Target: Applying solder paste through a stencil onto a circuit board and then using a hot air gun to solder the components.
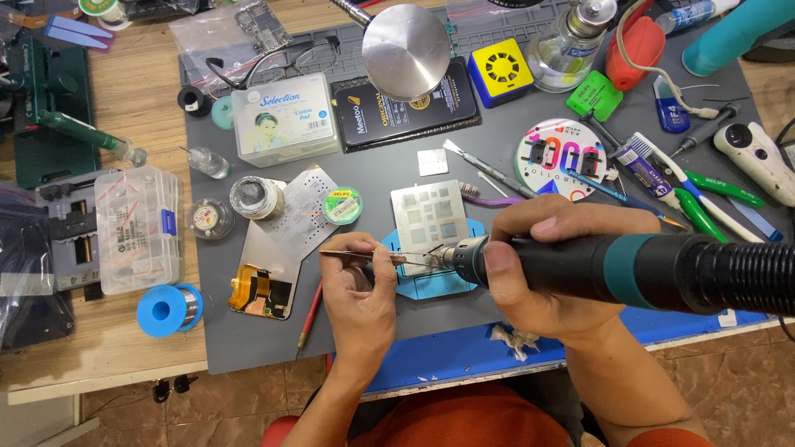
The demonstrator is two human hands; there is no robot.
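My right hand (551, 265) wraps tight around a black hot-air handle (613, 269), nozzle pointing left. My left hand (360, 285) pinches thin tweezers (364, 255) just beside the nozzle, over a blue holder (431, 285).

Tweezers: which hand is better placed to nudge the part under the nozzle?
Left. The left hand holds the tweezers, tips at the blue holder; the right hand is occupied gripping the hot air handle.

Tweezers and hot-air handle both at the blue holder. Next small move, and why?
Probably hold steady and ease the nozzle slightly closer. The right hand aims the hot-air handle at the blue holder, while the left hand keeps the tweezers there. Their tips almost meet; the part between is too small to see.
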